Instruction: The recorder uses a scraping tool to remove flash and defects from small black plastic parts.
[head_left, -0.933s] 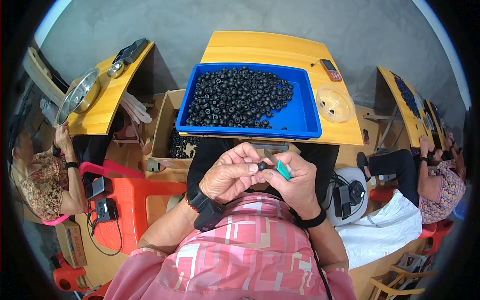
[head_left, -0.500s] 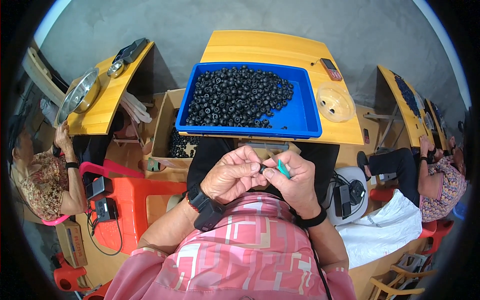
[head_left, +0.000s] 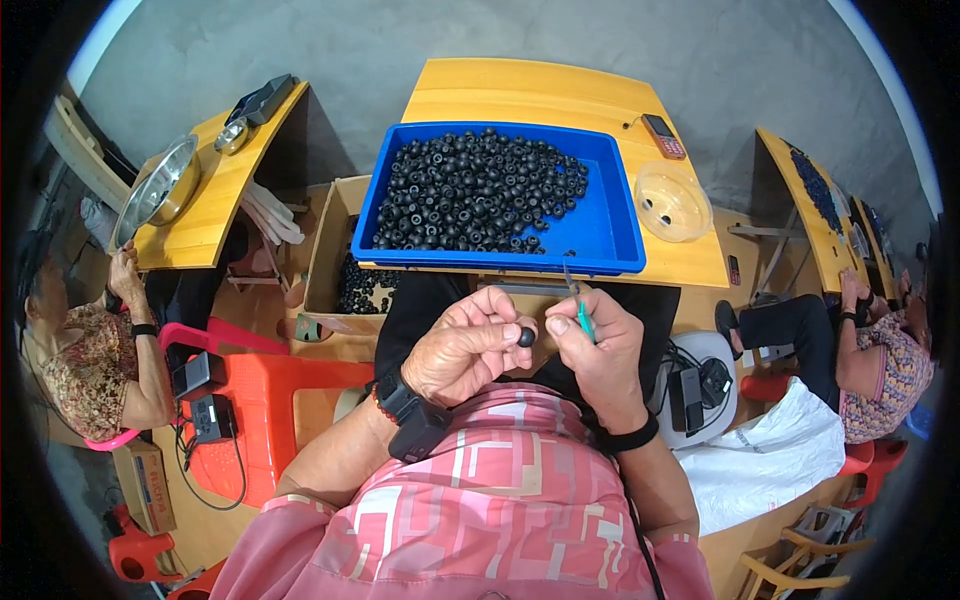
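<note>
Grey wall (head_left: pixel 350 60) behind, wood-toned work surfaces in front. Far left: seated co-worker (head_left: pixel 100 380) at a neighbouring surface (head_left: pixel 205 235), one hand by a shiny metal bowl (head_left: pixel 175 185). Next, cardboard box (head_left: pixel 322 250) on the floor, more small black pieces inside.

Centre: blue tray (head_left: pixel 605 225) on the main surface (head_left: pixel 530 85), big loose pile of black pieces (head_left: pixel 470 190), right end mostly bare. Pieces look round, many with a hole.

Left hand (head_left: pixel 455 345): pinching one black part (head_left: pixel 525 338) between thumb and fingertips, held in front of the torso, below the tray's near edge. Probably very light, firm, maybe rubbery; can't confirm material. Doubt it's fragile. Round and smooth-looking, so likely to roll or squirt out under an off-centre squeeze. I'd grip across the widest part, tips opposed, hole side clear.

Right hand (head_left: pixel 608 345): gripping a green-handled tool (head_left: pixel 586 322), thin blade pointing away toward the tray. Thumb just beside the part, looks apart. Handle seems light and stiff; hold there, keep off the blade, edge probably sharp.

Right: clear plastic tub (head_left: pixel 693 222), few dark bits inside; keypad phone (head_left: pixel 662 137) behind it.
</note>
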